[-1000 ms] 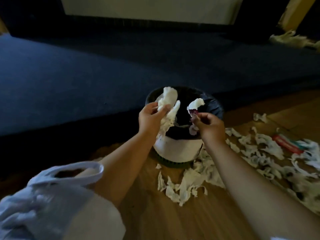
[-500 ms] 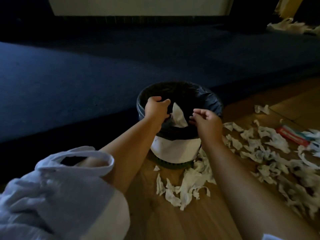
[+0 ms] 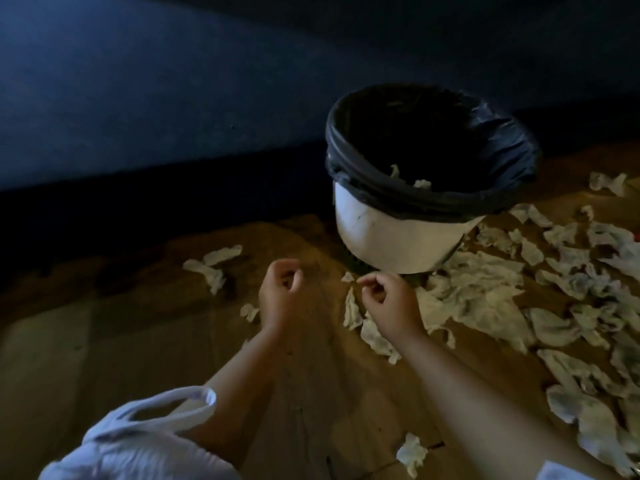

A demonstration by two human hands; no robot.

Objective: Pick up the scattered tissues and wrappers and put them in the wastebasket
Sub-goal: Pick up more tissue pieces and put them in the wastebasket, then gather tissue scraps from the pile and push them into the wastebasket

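Both hands hover low over the wooden floor (image 3: 311,393), in front of the wastebasket (image 3: 401,244). The left hand (image 3: 278,296) is loosely curled and carries nothing; the right hand (image 3: 388,303) is likewise half-curled and empty, its fingertips just above a small tissue scrap (image 3: 347,277). Neither grip is clenched on anything.

The wastebasket stands upright, lined with a black bag (image 3: 353,157); two pale scraps show inside near the front rim. Scattered tissues (image 3: 485,292) lie thickest to the right of the basket and against its base. A smaller cluster (image 3: 209,268) lies to the left, and a single piece (image 3: 411,453) sits near the right forearm. No wrapper can be made out with certainty in this dim view.

Step in hand, as judged: reaching for the next pickup. Recommended practice: gather several pieces per grasp by raking them together, start with those nearest the basket base, and release well inside the rim so nothing catches on the liner.

Change since the earlier frames: the hands were at the basket mouth holding tissues. They have since dropped to floor level, emptied, and the view has tilted down and left.
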